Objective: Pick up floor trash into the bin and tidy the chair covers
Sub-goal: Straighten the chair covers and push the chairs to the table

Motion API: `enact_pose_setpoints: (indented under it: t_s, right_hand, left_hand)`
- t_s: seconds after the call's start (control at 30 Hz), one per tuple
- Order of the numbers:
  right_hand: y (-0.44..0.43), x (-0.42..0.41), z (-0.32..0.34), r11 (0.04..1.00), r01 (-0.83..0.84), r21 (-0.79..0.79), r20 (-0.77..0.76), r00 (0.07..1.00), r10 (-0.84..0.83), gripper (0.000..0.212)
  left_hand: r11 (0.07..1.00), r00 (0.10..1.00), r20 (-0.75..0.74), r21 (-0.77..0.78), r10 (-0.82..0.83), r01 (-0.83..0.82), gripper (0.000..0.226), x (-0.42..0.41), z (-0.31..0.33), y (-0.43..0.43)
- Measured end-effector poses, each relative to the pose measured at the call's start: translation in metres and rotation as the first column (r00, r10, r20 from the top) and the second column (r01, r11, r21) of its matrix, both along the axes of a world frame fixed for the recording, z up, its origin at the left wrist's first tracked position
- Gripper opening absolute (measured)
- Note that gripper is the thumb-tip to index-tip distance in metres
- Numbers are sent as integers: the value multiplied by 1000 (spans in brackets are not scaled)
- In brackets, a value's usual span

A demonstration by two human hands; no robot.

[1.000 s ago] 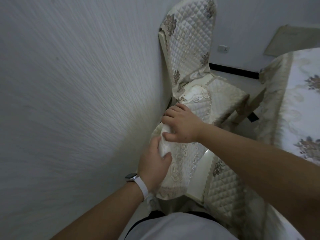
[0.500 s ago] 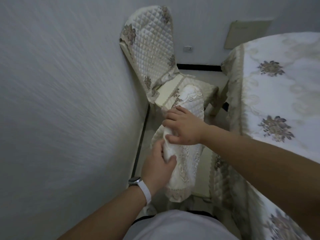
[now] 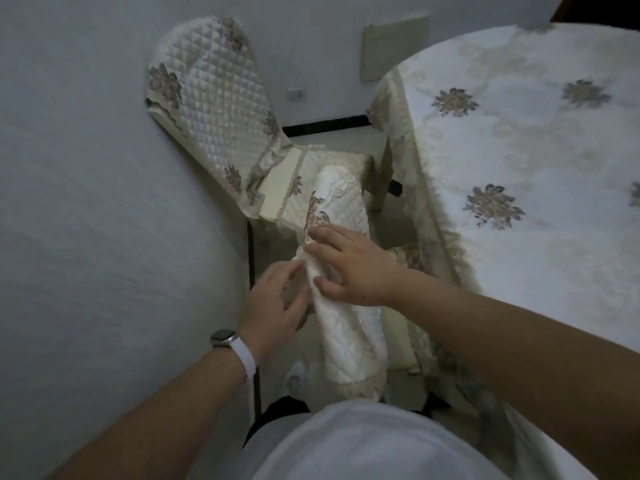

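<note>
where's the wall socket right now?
Head view, upper middle: the wall socket sits low on the far wall, just above the dark skirting strip, between the far chair's quilted back cover and the clothed table.

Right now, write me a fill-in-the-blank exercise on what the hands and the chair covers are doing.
1. The right hand lies flat on the top of the near chair cover, whose fabric is ____ in pattern.
2. The white-strapped watch sits on the ____ wrist.
3. The left hand is at the cover's edge on the side toward the ____.
4. The far chair stands between the wall and the cloth-covered ____.

Missing words: quilted; left; wall; table
</note>
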State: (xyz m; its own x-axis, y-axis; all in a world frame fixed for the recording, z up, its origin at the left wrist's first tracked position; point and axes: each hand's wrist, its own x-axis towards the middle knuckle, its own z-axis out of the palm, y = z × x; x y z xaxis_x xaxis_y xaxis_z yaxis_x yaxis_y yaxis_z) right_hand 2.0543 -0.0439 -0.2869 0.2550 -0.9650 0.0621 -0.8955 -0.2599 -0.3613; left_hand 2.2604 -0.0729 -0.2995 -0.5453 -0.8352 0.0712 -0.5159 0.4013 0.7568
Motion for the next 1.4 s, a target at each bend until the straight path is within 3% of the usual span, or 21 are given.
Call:
enact_pose_setpoints:
  t_s: [0.13,0.33,0.53,0.63,0.73,1.07,1.4]
  right_hand:
    - [17,12,0,980,198,-6,3,980,-198,60]
    - [34,39,2,905,419,-73,-14,907,-421,54]
    - [53,84,1,757,654,7,-38,756,-653,64]
    - [57,100,-2,640,764,84,-48,645,-763,64]
    - [59,103,-3,601,794,90,-33,605,-795,58]
    - [73,79,-3,613,790,14,5,613,-790,48]
    - [123,43,-12,496,847,-190,21,509,-861,36]
  left_hand:
    - [910,949,81,-269,-306,316,46,0,0,-50]
    - [605,742,252,-447,-621,659,57,-14,-3,-114]
    - [337,545,362,-498,-757,799,63,-40,-11,-145]
    - [256,486,390,-509,-782,821,64,-50,-17,-154]
    - [239,478,404,-514,-780,824,65,-56,-19,-157]
    - [232,499,312,-610,-808,758,61,-79,-24,-143]
    - [195,478,311,-635,-822,748,65,-132,-17,-97]
